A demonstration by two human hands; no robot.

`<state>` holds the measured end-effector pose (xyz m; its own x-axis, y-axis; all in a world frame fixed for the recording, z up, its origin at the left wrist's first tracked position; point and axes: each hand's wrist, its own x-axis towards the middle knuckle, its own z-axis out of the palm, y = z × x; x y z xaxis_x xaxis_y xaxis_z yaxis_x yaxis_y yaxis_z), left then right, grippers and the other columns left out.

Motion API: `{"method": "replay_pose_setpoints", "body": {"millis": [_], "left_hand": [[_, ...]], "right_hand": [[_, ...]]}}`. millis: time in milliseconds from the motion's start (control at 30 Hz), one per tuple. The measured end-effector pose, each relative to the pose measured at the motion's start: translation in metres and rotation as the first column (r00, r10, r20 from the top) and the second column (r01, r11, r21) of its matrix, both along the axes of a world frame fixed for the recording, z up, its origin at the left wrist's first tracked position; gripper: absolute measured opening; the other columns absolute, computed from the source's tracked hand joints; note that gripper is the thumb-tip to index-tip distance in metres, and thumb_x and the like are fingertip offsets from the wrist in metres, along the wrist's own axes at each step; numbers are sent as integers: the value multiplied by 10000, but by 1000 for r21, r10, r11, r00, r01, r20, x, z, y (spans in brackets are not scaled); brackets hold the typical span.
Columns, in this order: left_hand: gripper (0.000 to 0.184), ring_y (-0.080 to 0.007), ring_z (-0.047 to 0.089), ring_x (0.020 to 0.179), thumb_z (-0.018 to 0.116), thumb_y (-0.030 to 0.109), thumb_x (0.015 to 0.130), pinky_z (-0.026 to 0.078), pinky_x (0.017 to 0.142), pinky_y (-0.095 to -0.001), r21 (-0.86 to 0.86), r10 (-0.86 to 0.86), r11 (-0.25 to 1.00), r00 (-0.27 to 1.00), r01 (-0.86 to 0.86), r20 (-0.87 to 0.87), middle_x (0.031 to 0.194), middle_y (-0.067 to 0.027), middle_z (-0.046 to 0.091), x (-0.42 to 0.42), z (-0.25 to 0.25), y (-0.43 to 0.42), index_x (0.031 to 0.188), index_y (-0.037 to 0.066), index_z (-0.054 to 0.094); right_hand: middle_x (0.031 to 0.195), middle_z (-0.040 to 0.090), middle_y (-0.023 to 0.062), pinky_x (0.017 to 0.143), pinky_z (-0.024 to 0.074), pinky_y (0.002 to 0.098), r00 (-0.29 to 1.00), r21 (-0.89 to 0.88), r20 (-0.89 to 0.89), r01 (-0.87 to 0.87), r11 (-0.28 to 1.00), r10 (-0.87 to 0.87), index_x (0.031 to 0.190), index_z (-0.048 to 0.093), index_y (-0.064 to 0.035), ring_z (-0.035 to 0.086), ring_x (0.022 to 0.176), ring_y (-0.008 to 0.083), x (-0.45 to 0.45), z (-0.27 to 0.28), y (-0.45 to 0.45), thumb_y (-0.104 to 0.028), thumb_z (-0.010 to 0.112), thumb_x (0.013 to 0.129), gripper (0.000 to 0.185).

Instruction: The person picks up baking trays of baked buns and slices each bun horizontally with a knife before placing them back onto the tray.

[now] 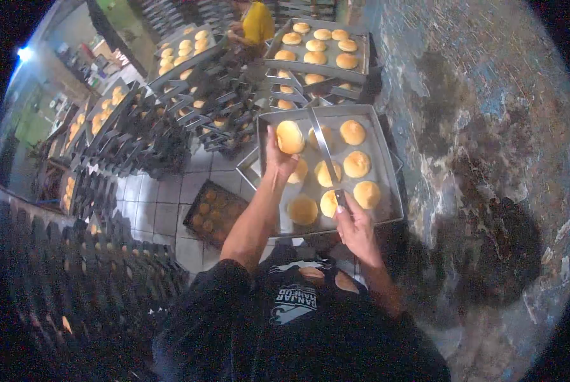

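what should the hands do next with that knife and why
Probably bring the knife in the right hand sideways to the edge of the bun in the left hand. The bun is held up over the tray, and a gap shows between it and the blade. Whether it is already cut is hard to tell.

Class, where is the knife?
In the head view, right of centre: the right hand holds the knife above a tray, beside the bun in the left hand.
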<state>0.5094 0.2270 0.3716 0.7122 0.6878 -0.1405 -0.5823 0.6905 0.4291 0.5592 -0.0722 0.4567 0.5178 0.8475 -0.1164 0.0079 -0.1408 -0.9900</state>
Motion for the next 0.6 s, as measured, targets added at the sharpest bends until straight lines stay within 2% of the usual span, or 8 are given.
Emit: {"method": "replay_pose_setpoints", "body": {"millis": [67, 100, 167, 267, 467, 567, 600], "left_hand": [[511, -207, 705, 902, 684, 592, 878, 578, 759, -374, -194, 114, 976, 990, -96, 80, 1044, -35, 724, -2, 12, -18, 1129, 147, 657], [478, -200, 709, 865, 703, 586, 865, 578, 765, -365, -230, 154, 965, 983, -128, 98, 974, -17, 736, -2, 20, -26, 1058, 149, 683], [455, -193, 709, 856, 705, 572, 871, 579, 769, -363, -226, 167, 964, 980, -139, 108, 960, -11, 737, -6, 27, -37, 1046, 152, 689], [406, -173, 708, 843, 707, 539, 883, 578, 783, -351, -231, 188, 959, 978, -163, 92, 936, 2, 741, -12, 34, -50, 1012, 155, 703], [392, -181, 704, 870, 696, 498, 908, 576, 797, -364, -231, 171, 965, 969, -128, 176, 972, -14, 736, -17, 45, -68, 1049, 133, 688], [378, -192, 695, 904, 690, 471, 919, 569, 823, -375, -157, 126, 982, 980, -102, 154, 1003, -24, 724, -18, 55, -81, 1079, 129, 669], [374, -197, 690, 913, 691, 462, 920, 564, 836, -379, -104, 51, 994, 990, -38, 131, 1008, -26, 719, -17, 53, -84, 1086, 128, 663]], "right_hand": [[771, 577, 3, 541, 442, 233, 987, 22, 157, -19, 1000, 16, 1479, 467, -76, 512, 596, 56, -7, 7, -2, -177, 542, 1028, 469], [771, 577, 3, 541, 442, 233, 987, 27, 159, -35, 999, 30, 1479, 467, -76, 512, 596, 56, -11, 8, -6, -177, 542, 1028, 469], [811, 626, 33, 591, 485, 263, 965, -12, 260, -21, 1000, 23, 1461, 497, -86, 578, 653, 91, -17, 9, -14, -167, 551, 1015, 457], [835, 649, 49, 637, 514, 280, 942, 0, 333, -34, 999, 32, 1448, 516, -79, 614, 709, 108, -20, 5, -26, -174, 565, 1009, 451], [773, 635, 32, 625, 502, 277, 935, 73, 355, -35, 997, 7, 1436, 519, -47, 590, 675, 98, -24, -11, -42, -179, 573, 1010, 449], [748, 620, 18, 612, 492, 271, 958, 40, 286, -31, 999, 19, 1436, 515, -44, 571, 652, 92, -26, -3, -50, -183, 556, 1020, 441], [748, 620, 18, 612, 492, 271, 959, 40, 285, -24, 999, 11, 1436, 515, -44, 571, 652, 92, -25, -2, -48, -183, 556, 1020, 441]]}}
